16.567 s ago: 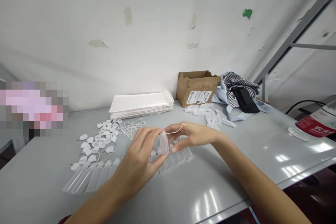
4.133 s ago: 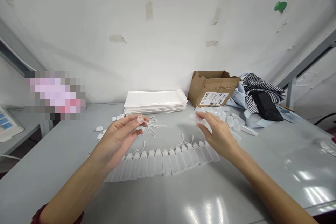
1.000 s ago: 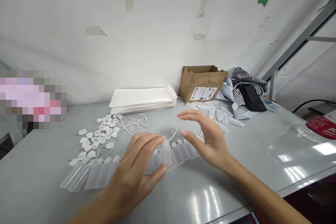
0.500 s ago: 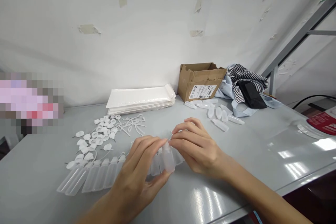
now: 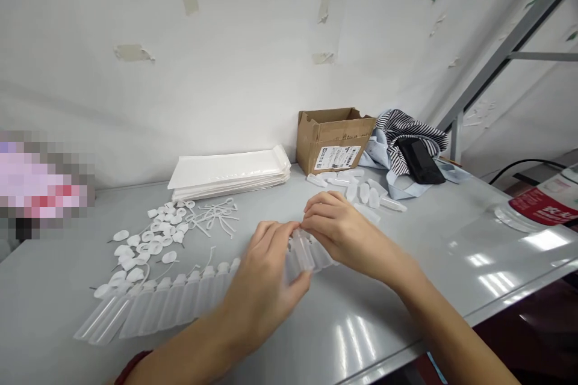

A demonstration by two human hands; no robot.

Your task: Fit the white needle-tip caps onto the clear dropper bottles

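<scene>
A small translucent plastic bottle (image 5: 304,251) is between my hands, at the right part of a row of similar bottles (image 5: 169,307) laid side by side on the grey table. My left hand (image 5: 268,274) is closed around it, fingers at its top and thumb near its base. The fingertips of my right hand (image 5: 345,231) pinch together at the bottle's neck; what they grip there is hidden. To the left lies a spread of small white caps (image 5: 156,237), some with thin tails. Behind them are white looped strips (image 5: 214,215).
Stacked white padded envelopes (image 5: 230,171) rest against the wall. Right of them stand an open cardboard box (image 5: 335,138), more loose translucent bottles (image 5: 363,191), striped cloth (image 5: 397,132) and a black phone-like object (image 5: 419,160). A clear container with a red label (image 5: 542,207) is far right.
Both hands and the bottle have moved slightly up and right, away from me, to the row. The bottle leans more. The camera view has shifted a little to the right.
</scene>
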